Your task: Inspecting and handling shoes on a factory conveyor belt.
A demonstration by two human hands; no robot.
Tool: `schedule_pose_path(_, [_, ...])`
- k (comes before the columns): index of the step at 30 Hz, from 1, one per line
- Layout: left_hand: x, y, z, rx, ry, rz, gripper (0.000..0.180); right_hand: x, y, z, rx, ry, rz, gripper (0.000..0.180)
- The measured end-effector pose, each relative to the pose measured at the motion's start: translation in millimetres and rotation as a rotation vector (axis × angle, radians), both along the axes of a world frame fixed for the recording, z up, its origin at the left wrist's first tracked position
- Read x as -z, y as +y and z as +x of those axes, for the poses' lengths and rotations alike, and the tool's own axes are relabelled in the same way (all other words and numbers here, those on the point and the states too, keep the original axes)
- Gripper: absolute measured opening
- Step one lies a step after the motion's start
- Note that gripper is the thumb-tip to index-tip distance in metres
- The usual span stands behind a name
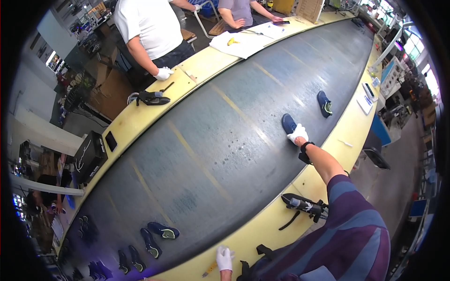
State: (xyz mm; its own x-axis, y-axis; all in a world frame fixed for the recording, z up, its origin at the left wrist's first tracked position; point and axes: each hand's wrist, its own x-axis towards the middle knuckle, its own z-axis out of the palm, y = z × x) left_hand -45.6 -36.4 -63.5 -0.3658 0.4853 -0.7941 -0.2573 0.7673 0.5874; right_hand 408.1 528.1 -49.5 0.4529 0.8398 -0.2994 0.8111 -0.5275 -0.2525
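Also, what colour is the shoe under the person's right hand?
The shoe under the gloved right hand is dark blue, seen in the head view.

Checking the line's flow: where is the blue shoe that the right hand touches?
In the head view, the blue shoe lies on the dark belt's right side under the gloved right hand, a second shoe just beyond.

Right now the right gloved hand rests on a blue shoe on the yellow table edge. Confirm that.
Not quite. In the head view the right gloved hand rests on a blue shoe that lies on the dark grey conveyor belt, not on the yellow table edge.
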Motion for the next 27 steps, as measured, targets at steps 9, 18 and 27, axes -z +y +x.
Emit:
schedule_pose_path(9, [-26.4, 56.5, 13.0, 0.287, 0.149, 0.12, 0.058, -54.2, -57.4, -82.7, -0.275, 0.271, -0.191, 0.092])
schedule_pose_path(18, [-80.1, 112.6, 81.1, 0.802, 0.463, 0.416, 0.121, -130.8, -300.0, -226.5, -0.494, 0.518, -0.337, 0.086])
schedule_pose_path(27, [-67.7, 50.4, 95.6, 0.735, 0.663, 0.246, 0.053, -86.5, -453.5, -227.7, -0.678, 0.405, -0.446, 0.055])
